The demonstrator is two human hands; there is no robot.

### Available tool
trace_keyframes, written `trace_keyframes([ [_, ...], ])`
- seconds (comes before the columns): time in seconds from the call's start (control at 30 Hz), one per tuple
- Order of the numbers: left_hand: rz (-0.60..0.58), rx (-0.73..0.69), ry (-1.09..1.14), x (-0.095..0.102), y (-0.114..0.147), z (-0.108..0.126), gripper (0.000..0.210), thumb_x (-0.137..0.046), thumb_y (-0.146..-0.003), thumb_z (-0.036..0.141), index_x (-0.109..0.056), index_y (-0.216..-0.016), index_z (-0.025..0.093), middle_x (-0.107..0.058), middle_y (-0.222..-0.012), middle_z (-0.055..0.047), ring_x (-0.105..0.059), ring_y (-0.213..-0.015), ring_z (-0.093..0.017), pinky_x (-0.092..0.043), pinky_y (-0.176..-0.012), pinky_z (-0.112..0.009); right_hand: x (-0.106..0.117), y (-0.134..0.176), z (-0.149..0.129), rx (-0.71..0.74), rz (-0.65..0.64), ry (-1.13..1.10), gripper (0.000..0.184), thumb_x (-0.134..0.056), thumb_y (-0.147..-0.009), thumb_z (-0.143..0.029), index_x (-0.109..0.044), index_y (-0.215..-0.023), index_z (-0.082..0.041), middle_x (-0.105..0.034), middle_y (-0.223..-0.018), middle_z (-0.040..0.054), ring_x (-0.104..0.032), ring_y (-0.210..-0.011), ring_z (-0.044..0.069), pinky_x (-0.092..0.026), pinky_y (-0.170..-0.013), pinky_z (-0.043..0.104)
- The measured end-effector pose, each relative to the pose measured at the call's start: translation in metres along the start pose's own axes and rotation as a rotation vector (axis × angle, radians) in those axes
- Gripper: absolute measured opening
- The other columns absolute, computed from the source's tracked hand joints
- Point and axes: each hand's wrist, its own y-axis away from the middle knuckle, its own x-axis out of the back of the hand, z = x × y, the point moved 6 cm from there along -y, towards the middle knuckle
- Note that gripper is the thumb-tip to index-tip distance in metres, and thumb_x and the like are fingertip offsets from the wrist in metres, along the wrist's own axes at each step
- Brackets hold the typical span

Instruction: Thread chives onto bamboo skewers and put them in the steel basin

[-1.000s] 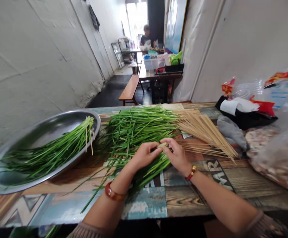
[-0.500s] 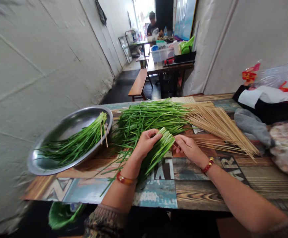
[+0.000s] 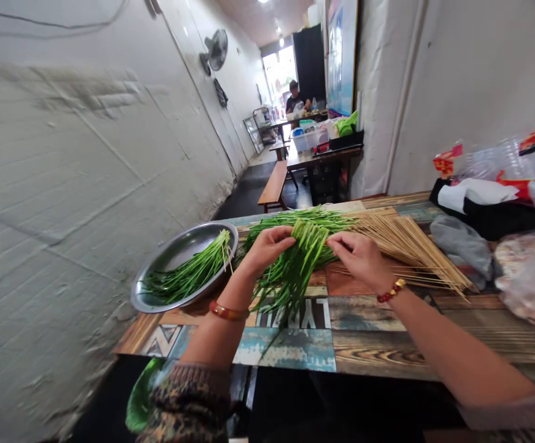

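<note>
A bunch of green chives [image 3: 297, 264] hangs spread like a curtain between my hands, pale stem ends at the top and leaves trailing down to the table. My left hand [image 3: 270, 247] pinches its upper left edge with thumb and fingers. At the upper right edge, the closed fingertips of my right hand [image 3: 360, 257] grip the bunch; whether a skewer runs through the stems I cannot tell. Behind them lies a pile of loose chives [image 3: 327, 215]. To the right, many thin bamboo skewers [image 3: 415, 246] are fanned out on the table.
A metal basin [image 3: 139, 300] on the left holds chives [image 3: 189, 274] with skewers through their stem ends. Plastic bags [image 3: 526, 271] crowd the right side of the patterned wooden table [image 3: 378, 354]. Beyond stand a bench [image 3: 274, 183], another table, and a seated person [image 3: 295, 98].
The bunch has been raised and turned so its leaves hang down, with both hands at its top edges. My view has tilted up, showing more of the room.
</note>
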Motion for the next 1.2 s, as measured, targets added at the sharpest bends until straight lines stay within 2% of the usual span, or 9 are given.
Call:
trace_keyframes([
  [0.1,-0.022,-0.008,-0.019,0.007,0.007,0.004,0.035,-0.073,-0.071,0.038,-0.070,-0.094,0.011,-0.071,-0.091,-0.007,-0.062,-0.085,-0.017,-0.045,-0.085,-0.030,0.030,-0.020,-0.029,0.087,0.065,0.084,0.023,-0.052,-0.089,-0.031,-0.070,-0.080,-0.021,-0.072,-0.077,0.0035,-0.065,-0.070,0.019,-0.047,-0.068,0.030],
  [0.2,0.023,0.007,-0.048,0.018,0.018,0.005,0.043,-0.073,-0.071,0.039,-0.069,-0.104,0.011,-0.070,-0.103,-0.011,-0.062,-0.096,-0.020,-0.044,-0.091,-0.035,0.050,-0.032,-0.051,0.136,0.036,0.141,0.023,-0.052,-0.089,-0.031,-0.071,-0.082,-0.021,-0.073,-0.078,0.0030,-0.066,-0.071,0.019,-0.046,-0.066,0.029],
  [0.3,0.145,-0.077,-0.028,0.030,0.026,0.018,0.052,-0.072,-0.074,0.036,-0.062,-0.121,0.017,-0.060,-0.129,-0.013,-0.052,-0.121,-0.024,-0.039,-0.101,-0.039,0.056,-0.034,-0.070,0.184,-0.063,0.193,0.022,-0.052,-0.089,-0.030,-0.071,-0.083,-0.020,-0.074,-0.083,0.0031,-0.067,-0.076,0.020,-0.046,-0.068,0.030],
  [0.4,0.119,-0.192,0.035,0.023,0.029,0.041,0.061,-0.077,-0.069,0.032,-0.059,-0.125,0.021,-0.054,-0.137,-0.012,-0.044,-0.131,-0.026,-0.035,-0.107,-0.041,0.055,-0.032,-0.089,0.213,-0.140,0.222,0.023,-0.051,-0.089,-0.028,-0.071,-0.081,-0.019,-0.073,-0.082,0.0033,-0.066,-0.076,0.019,-0.046,-0.069,0.030],
  [0.47,0.020,-0.231,0.131,0.009,0.030,0.055,0.064,-0.080,-0.066,0.030,-0.060,-0.125,0.019,-0.059,-0.131,-0.013,-0.050,-0.126,-0.026,-0.037,-0.106,-0.040,0.053,-0.030,-0.102,0.221,-0.168,0.221,0.023,-0.051,-0.089,-0.028,-0.070,-0.081,-0.019,-0.073,-0.081,0.0030,-0.066,-0.075,0.019,-0.046,-0.068,0.030],
  [0.57,-0.081,-0.172,0.265,-0.013,0.032,0.062,0.054,-0.081,-0.065,0.031,-0.067,-0.113,0.013,-0.069,-0.112,-0.013,-0.063,-0.105,-0.026,-0.045,-0.098,-0.039,0.049,-0.029,-0.115,0.214,-0.179,0.236,0.023,-0.052,-0.088,-0.028,-0.071,-0.078,-0.019,-0.073,-0.078,0.0023,-0.065,-0.072,0.018,-0.045,-0.065,0.028],
  [0.73,-0.081,-0.019,0.458,-0.028,0.044,0.051,0.039,-0.080,-0.066,0.034,-0.072,-0.096,0.010,-0.074,-0.092,-0.012,-0.069,-0.080,-0.022,-0.053,-0.082,-0.038,0.050,-0.025,-0.117,0.212,-0.196,0.314,0.021,-0.053,-0.087,-0.027,-0.072,-0.081,-0.019,-0.073,-0.080,0.0031,-0.066,-0.072,0.018,-0.045,-0.066,0.029],
  [0.97,-0.083,0.035,0.588,-0.028,0.056,0.043,0.045,-0.083,-0.062,0.034,-0.070,-0.099,0.011,-0.073,-0.091,-0.011,-0.069,-0.078,-0.021,-0.055,-0.076,-0.034,0.050,-0.012,-0.109,0.254,-0.255,0.350,0.020,-0.052,-0.088,-0.025,-0.071,-0.087,-0.020,-0.073,-0.084,0.0034,-0.066,-0.076,0.019,-0.046,-0.069,0.030],
  [1.2,-0.136,0.034,0.575,-0.036,0.053,0.036,0.038,-0.075,-0.072,0.037,-0.072,-0.100,0.011,-0.074,-0.093,-0.012,-0.069,-0.082,-0.022,-0.054,-0.078,-0.034,0.043,-0.005,-0.107,0.268,-0.278,0.417,0.020,-0.052,-0.088,-0.023,-0.071,-0.084,-0.020,-0.072,-0.080,0.0039,-0.064,-0.074,0.020,-0.044,-0.067,0.030],
])
